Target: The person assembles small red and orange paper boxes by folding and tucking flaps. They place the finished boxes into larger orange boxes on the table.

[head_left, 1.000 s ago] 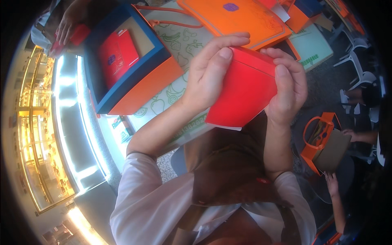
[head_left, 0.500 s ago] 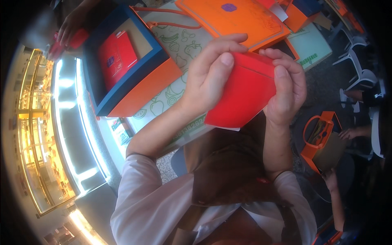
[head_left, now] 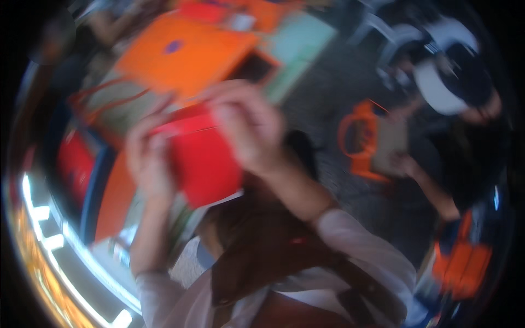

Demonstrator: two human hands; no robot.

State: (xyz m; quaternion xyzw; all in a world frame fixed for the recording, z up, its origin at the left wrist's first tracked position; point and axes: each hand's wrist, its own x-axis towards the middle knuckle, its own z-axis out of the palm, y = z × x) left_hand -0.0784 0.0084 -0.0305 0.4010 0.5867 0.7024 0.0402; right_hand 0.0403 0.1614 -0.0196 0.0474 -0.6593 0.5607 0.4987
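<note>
Between my two hands is a small red carton (head_left: 205,164), gripped near its folded upper edge, with a white strip showing at its bottom. My left hand (head_left: 151,156) wraps the carton's left side, and my right hand (head_left: 249,128) curls over its upper right. Left of my left hand stands an open orange box with a blue rim (head_left: 94,191). Inside that box lies another red carton (head_left: 76,164), partly hidden by the wall. A large flat orange panel (head_left: 188,52) with a purple emblem lies beyond my hands. Motion blurs the whole picture.
A brown-orange cord handle (head_left: 112,106) lies by the open box. The pale green table (head_left: 298,46) reaches far right. At right, a person in a cap (head_left: 451,76) handles an orange handled box (head_left: 372,139). More orange boxes (head_left: 462,268) sit lower right; bright lights (head_left: 68,268) line the left.
The view has swung to the right, so the table and boxes appear further left. Both hands still hold the red carton. The person in the cap has come into view.
</note>
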